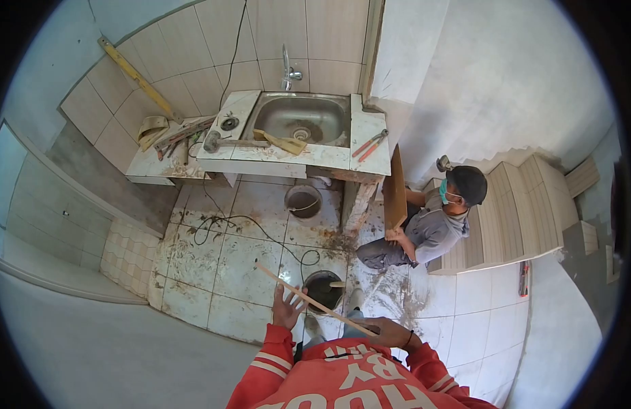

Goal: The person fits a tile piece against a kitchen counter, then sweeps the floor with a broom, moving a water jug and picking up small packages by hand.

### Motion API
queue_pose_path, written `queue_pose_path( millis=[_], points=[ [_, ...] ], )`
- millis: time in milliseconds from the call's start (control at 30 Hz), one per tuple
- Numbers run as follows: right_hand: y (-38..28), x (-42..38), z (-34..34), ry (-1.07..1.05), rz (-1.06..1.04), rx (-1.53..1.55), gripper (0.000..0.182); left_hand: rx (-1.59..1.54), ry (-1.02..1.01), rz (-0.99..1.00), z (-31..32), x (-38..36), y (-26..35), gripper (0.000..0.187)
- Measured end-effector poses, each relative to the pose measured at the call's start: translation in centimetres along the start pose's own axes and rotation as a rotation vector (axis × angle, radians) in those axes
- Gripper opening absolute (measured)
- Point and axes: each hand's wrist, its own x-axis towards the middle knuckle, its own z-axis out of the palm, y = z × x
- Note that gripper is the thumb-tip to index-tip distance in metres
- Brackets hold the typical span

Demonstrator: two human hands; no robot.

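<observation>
My right hand (389, 332) is closed around the lower end of a thin wooden strip (337, 314), near my red sweatshirt. The strip slants up and to the left, its far tip over the tiled floor. My left hand (287, 308) has its fingers spread beside the strip's middle; the palm does not grip it. Just beyond my hands stands a bucket (307, 281) of dark grey wet mix, with a light-coloured handle (336, 284) sticking out.
A co-worker (438, 218) crouches at right, holding a brown panel (396, 191) upright beside stairs (513, 211). Ahead are a sink (302, 112), pliers (371, 144), a hammer (213, 142) and a yellow level (140, 78). Another bucket (303, 202) and a black cable (261, 235) are on the floor.
</observation>
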Motion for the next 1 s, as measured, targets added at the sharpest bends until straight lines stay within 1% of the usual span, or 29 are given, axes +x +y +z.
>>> queue_pose_path(
  millis=[33, 67, 100, 133, 167, 200, 233, 267, 300, 367, 400, 433, 500, 533, 600, 633, 667, 700, 733, 767, 800, 833, 867, 900, 933, 967, 1000],
  points=[
    [-0.8, 0.2, 0.1, 0.003, -0.060, 0.031, 0.062, 0.006, 0.005, 0.000, 0.6, -0.2, 0.0, 0.076],
    [-3.0, 0.3, -0.4, -0.037, -0.036, -0.002, 0.061, -0.092, -0.090, 0.085, 2.0, -0.7, 0.3, 0.064],
    [-3.2, 0.9, -0.3, -0.034, -0.039, 0.001, 0.061, -0.190, -0.185, 0.168, 3.5, -1.1, 0.5, 0.055],
    [-3.4, 1.4, -0.2, -0.029, -0.019, 0.048, 0.058, -0.200, -0.157, 0.254, 5.7, -1.9, 0.8, 0.044],
    [-3.4, 1.8, 0.2, -0.028, 0.007, 0.099, 0.056, -0.195, -0.151, 0.251, 6.9, -2.4, 1.4, 0.044],
    [-3.2, 2.2, 0.3, -0.029, 0.009, 0.101, 0.056, -0.153, -0.102, 0.302, 8.1, -2.6, 2.0, 0.042],
    [-2.9, 3.0, -0.1, -0.005, -0.084, -0.012, 0.055, -0.113, -0.063, 0.356, 9.8, -2.5, 2.8, 0.041],
    [-3.1, 3.6, -0.6, 0.019, -0.174, -0.123, 0.053, -0.159, -0.066, 0.364, 11.7, -2.7, 3.3, 0.038],
    [-3.4, 4.1, -0.9, 0.021, -0.169, -0.121, 0.053, -0.157, -0.065, 0.358, 13.4, -3.0, 3.6, 0.038],
    [-5.4, 5.6, -1.9, 0.204, -0.232, -0.148, 0.053, -0.061, -0.178, 0.464, 17.0, -3.4, 4.2, 0.036],
    [-7.0, 5.8, -2.5, 0.315, -0.271, -0.057, 0.049, 0.012, -0.225, 0.532, 19.3, -3.7, 4.0, 0.033],
    [-7.6, 6.5, -3.2, 0.308, -0.269, -0.047, 0.049, 0.019, -0.215, 0.534, 21.6, -3.8, 3.8, 0.033],
    [-8.4, 7.4, -5.0, 0.552, -0.389, -0.066, 0.043, 0.325, -0.235, 0.665, 25.7, -3.6, 2.9, 0.028],
    [-8.8, 7.6, -5.9, 0.540, -0.384, -0.056, 0.043, 0.329, -0.219, 0.665, 27.4, -3.7, 2.1, 0.028],
    [-9.6, 8.4, -8.0, 0.642, -0.418, 0.201, 0.038, 0.647, -0.290, 0.726, 31.0, -3.5, 0.4, 0.025],
    [-9.3, 8.7, -9.0, 0.627, -0.413, 0.210, 0.038, 0.731, -0.332, 0.711, 32.4, -3.5, -0.5, 0.023],
    [-8.4, 9.0, -10.0, 0.681, -0.304, 0.311, 0.038, 0.785, -0.380, 0.720, 33.9, -3.3, -1.7, 0.025],
    [-7.4, 9.5, -10.6, 0.726, -0.192, 0.404, 0.038, 0.782, -0.352, 0.724, 34.8, -3.1, -2.6, 0.025],
    [-5.4, 10.8, -10.4, 0.733, -0.364, 0.710, 0.036, 0.911, -0.411, 0.717, 35.5, -3.0, -3.4, 0.025],
    [-5.0, 11.2, -10.5, 0.706, -0.352, 0.708, 0.036, 1.037, -0.472, 0.706, 35.9, -2.8, -3.5, 0.026],
    [-4.7, 11.5, -10.9, 0.749, -0.431, 0.964, 0.035, 1.027, -0.446, 0.711, 36.0, -2.7, -3.2, 0.026],
    [-4.5, 11.6, -11.3, 0.793, -0.502, 1.222, 0.035, 1.190, -0.423, 0.897, 35.8, -2.7, -2.6, 0.030],
    [-4.2, 11.1, -12.1, 0.754, -0.501, 1.307, 0.035, 1.359, -0.398, 1.072, 35.3, -2.9, -2.2, 0.035],
    [-3.4, 10.7, -12.7, 0.751, -0.483, 1.306, 0.035, 1.384, -0.303, 1.081, 33.7, -2.6, -1.7, 0.039],
    [-2.6, 10.8, -13.4, 0.738, -0.531, 1.409, 0.037, 1.409, -0.216, 1.095, 31.1, -1.4, -0.7, 0.043],
    [-2.1, 10.9, -14.0, 0.724, -0.586, 1.513, 0.038, 1.425, -0.049, 1.105, 27.5, -0.1, -0.1, 0.042],
    [-2.2, 10.8, -14.5, 0.749, -0.578, 1.549, 0.041, 1.429, 0.084, 1.108, 24.8, 0.5, 0.8, 0.041]
  ],
)
